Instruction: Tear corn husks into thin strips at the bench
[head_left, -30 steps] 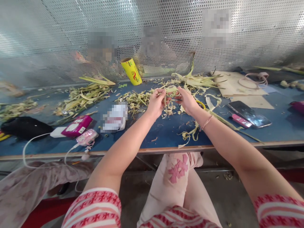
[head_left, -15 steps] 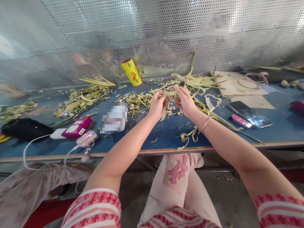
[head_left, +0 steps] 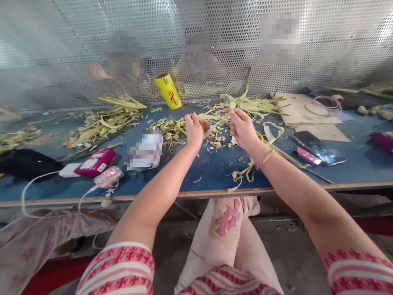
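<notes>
My left hand [head_left: 194,130] is closed in a pinch, its fingertips on a pale green leaf strip [head_left: 216,117] that stretches towards my right hand. My right hand [head_left: 242,129] pinches the strip's other side, a short pale end showing above the thumb. Both hands are above the blue table [head_left: 211,174]. Behind and below them lies a heap of curled leaf shreds [head_left: 175,128], whose similar colour makes the strip's outline hard to follow. A yellow ring, perhaps a scissors handle [head_left: 260,135], is partly hidden behind my right wrist.
A yellow cardboard tube [head_left: 168,91] stands tilted near the perforated metal panel [head_left: 227,24]. Leaf bundles lie left [head_left: 107,119] and behind. On the right are a phone [head_left: 319,147] and brown paper [head_left: 303,110]; on the left, a purple pack [head_left: 95,162] and a white cable [head_left: 27,188].
My hands have moved apart, the left one shifting leftward, and the strip between them is now drawn out longer. The view has shifted slightly.
</notes>
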The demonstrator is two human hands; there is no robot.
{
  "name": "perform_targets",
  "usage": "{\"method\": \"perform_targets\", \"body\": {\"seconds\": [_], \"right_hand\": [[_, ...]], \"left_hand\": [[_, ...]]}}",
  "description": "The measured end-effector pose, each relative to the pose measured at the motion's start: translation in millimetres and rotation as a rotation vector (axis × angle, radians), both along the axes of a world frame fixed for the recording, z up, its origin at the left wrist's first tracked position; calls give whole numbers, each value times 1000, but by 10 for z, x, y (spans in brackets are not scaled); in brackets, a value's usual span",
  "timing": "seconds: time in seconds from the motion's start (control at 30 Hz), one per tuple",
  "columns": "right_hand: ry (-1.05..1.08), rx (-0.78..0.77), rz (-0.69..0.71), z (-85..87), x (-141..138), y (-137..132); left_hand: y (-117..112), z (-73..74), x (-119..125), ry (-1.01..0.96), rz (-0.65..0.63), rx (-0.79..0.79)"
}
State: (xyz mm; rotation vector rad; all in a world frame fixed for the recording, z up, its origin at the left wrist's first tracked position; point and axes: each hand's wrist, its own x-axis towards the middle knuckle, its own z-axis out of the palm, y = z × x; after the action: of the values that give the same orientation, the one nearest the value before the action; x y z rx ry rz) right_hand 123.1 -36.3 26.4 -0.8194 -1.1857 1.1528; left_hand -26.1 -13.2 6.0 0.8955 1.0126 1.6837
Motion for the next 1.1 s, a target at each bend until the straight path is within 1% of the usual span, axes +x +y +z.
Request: {"method": "perform_targets", "body": {"seconds": [0.1, 0.17, 0.23, 0.3, 0.37, 0.43, 0.57, 0.63, 0.8, 0.9, 0.97, 1.0, 1.03, 1.1], "right_hand": [[15, -17, 24, 8, -13, -13], [41, -46, 48, 2, -25, -18], [68, -68, 65, -9, -33, -17], [85, -76, 77, -22, -34, -10], [94, -72, 83, -29, -30, 0], [106, -66, 80, -28, -24, 5], [137, -47, 67, 0, -19, -17], [144, -32, 75, 11, -19, -37], [73, 25, 59, -20, -6, -25], [51, 62, 59, -44, 0, 10], [56, 69, 81, -43, -6, 17], [58, 61, 95, -38, -13, 12], [60, 47, 109, -30, -22, 3], [62, 7, 134, -15, -42, -25]], "left_hand": [[35, 23, -15, -63, 34, -19], [16, 36, 14, -87, 10, -22], [-34, 47, 68, -106, -90, -36], [-99, 51, 131, -115, -220, -58], [-156, 46, 188, -137, -286, -74], [-187, 29, 231, -174, -292, -91], [-171, -26, 261, -246, -240, -148], [-148, -56, 251, -250, -260, -196], [-126, -114, 237, -136, -490, -302], [-150, -106, 271, -69, -576, -324], [-171, -87, 299, -43, -580, -293], [-179, -78, 312, -37, -560, -266], [-185, -71, 322, -31, -528, -232], [-187, -65, 331, 0, -421, -148]]}}
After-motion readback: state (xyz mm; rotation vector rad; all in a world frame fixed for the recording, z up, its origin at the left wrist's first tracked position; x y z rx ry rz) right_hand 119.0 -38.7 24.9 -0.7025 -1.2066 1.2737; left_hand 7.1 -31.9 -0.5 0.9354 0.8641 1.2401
